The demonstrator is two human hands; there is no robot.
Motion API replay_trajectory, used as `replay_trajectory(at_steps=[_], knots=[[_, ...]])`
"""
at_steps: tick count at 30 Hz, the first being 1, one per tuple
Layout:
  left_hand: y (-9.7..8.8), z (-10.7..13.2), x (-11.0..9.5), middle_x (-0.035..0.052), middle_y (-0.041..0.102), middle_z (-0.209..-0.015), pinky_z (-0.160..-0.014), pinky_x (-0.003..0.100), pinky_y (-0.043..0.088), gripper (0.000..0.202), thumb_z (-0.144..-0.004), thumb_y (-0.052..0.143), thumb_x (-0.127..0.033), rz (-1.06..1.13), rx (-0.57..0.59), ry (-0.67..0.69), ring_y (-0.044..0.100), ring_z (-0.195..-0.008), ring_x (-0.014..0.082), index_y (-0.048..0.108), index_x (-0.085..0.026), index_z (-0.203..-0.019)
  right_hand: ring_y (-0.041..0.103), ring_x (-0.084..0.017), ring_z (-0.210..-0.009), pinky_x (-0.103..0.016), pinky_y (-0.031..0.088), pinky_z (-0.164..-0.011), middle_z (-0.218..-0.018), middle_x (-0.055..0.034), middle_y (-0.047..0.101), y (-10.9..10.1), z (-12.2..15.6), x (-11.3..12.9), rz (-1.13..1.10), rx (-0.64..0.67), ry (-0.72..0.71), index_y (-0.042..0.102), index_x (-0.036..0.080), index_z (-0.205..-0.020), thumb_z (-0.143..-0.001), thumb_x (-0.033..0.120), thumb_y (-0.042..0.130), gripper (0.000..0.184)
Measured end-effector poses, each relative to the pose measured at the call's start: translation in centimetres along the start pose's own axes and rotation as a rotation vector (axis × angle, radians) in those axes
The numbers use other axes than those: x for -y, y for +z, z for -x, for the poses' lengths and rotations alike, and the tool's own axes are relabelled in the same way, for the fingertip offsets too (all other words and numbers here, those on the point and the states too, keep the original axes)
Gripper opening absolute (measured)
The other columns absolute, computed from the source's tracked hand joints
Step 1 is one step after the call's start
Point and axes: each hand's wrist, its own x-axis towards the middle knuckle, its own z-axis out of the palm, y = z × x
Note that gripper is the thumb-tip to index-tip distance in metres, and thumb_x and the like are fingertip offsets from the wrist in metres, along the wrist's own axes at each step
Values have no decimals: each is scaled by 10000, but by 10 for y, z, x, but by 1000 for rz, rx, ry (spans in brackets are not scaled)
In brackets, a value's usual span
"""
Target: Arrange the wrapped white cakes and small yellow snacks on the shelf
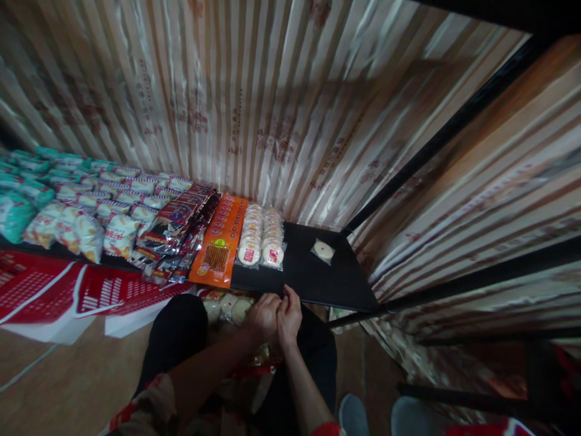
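My left hand (264, 316) and my right hand (289, 316) are pressed together over my lap, just short of the black shelf's (299, 266) front edge. Both have their fingers curled in; whatever lies between them is hidden. Beneath and beside the left hand is a clear bag of round, pale wrapped crackers (240, 310), held between my knees. On the shelf beyond, two rows of wrapped round crackers (273, 253) stand on edge, red labels at the front. A single wrapped cracker (323, 249) lies flat to their right.
Left of the crackers lie an orange snack packet (219, 242), dark red packets (181, 212), white snack bags (120, 233) and green bags (18, 212). Red baskets (113, 293) stand below on the left. Black frame bars (431, 148) cross on the right before a striped curtain (272, 91).
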Motion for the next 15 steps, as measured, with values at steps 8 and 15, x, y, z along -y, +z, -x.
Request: replay_trajectory(at_steps=[8, 15], knots=[[20, 33, 13, 132, 502, -1312, -1105, 370, 242, 452, -818, 408, -192, -66, 256, 2, 401, -1258, 220, 482, -108, -1256, 541, -216, -1099, -365, 399, -988, -1135, -147, 618, -4, 43, -36, 249, 229, 27, 608, 101, -1100, -818, 232, 320, 424], [41, 54, 33, 165, 454, -1354, -1128, 410, 180, 552, -774, 458, -250, -98, 331, -56, 356, -1298, 254, 438, -74, -1297, 489, -207, -1204, -319, 379, -1016, -1208, -140, 597, 12, 61, -60, 447, 510, 89, 591, 94, -1177, -796, 115, 337, 458]])
